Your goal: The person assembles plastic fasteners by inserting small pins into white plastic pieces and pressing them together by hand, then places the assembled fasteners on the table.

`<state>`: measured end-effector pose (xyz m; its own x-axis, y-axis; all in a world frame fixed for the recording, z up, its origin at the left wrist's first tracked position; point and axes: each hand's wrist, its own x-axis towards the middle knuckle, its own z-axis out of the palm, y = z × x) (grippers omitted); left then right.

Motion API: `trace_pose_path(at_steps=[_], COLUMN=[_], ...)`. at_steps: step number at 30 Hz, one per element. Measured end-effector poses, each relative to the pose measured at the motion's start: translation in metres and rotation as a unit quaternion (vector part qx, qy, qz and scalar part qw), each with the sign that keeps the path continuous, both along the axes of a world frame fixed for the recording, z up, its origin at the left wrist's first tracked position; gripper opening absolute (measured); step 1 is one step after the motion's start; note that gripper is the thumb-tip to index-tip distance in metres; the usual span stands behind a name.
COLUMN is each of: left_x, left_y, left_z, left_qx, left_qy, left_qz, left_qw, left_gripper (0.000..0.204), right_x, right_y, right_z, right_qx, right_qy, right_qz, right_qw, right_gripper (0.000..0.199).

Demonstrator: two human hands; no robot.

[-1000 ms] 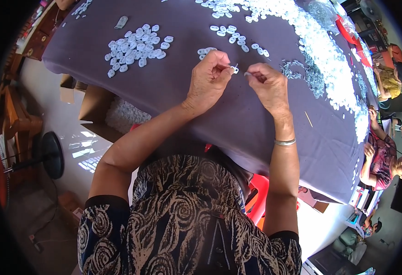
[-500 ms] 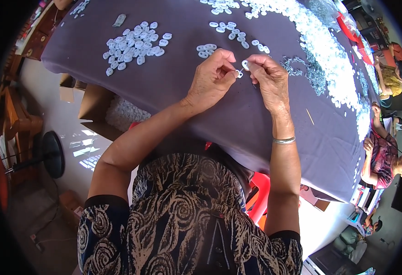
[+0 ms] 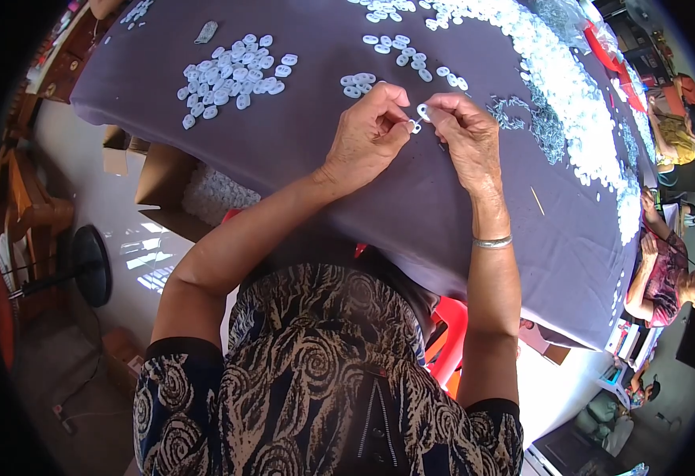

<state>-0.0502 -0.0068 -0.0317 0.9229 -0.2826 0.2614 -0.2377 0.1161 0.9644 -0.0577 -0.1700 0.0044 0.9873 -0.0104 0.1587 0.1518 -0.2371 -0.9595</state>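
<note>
Over the table, my left hand (image 3: 369,131) pinches a small white plastic piece (image 3: 415,127) between thumb and fingertips. Close beside it, my right hand (image 3: 468,136) grips another small white oval piece (image 3: 423,112), with a hole showing. The two pieces nearly meet; whether they are joined I cannot make out. Just beyond my left hand lies a small cluster of white two-holed oval pieces (image 3: 357,84). Further off, more lie in a short chain-like group (image 3: 401,52), and a few (image 3: 452,78) sit beyond my right hand.
Left on the dark tablecloth (image 3: 300,159) is a pile of white pieces (image 3: 232,75). A big white heap (image 3: 565,87) runs along the right, bordered by small dark metal bits (image 3: 545,131). A thin yellow stick (image 3: 538,201) lies nearby. Below stands a cardboard box (image 3: 165,178). Another person (image 3: 663,274) sits right.
Both hands stay almost in place, still pinching their pieces. The piece in my right hand appears slightly turned, its hole facing up more plainly.
</note>
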Motion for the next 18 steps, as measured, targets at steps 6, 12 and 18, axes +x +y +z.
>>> trace_pose_path(at_steps=[6, 12, 18], left_x=[0.0012, 0.0007, 0.0001], left_y=[-0.0003, -0.001, -0.0011], left_z=[-0.0014, -0.0012, -0.001], left_qx=[0.002, 0.005, 0.006], left_qy=[-0.008, -0.008, -0.011], left_qz=[0.002, 0.007, 0.012], left_qw=[1.0, 1.0, 1.0], left_gripper=[0.029, 0.028, 0.029], right_x=[-0.0001, -0.0008, -0.0017], right_y=[0.001, 0.0013, 0.0018], right_z=[0.0008, 0.0018, 0.0024], right_qx=[-0.006, -0.011, -0.009], right_qy=[-0.005, -0.006, -0.005], right_qz=[-0.005, -0.005, 0.002], right_qw=[1.0, 1.0, 1.0], right_gripper=[0.01, 0.009, 0.008])
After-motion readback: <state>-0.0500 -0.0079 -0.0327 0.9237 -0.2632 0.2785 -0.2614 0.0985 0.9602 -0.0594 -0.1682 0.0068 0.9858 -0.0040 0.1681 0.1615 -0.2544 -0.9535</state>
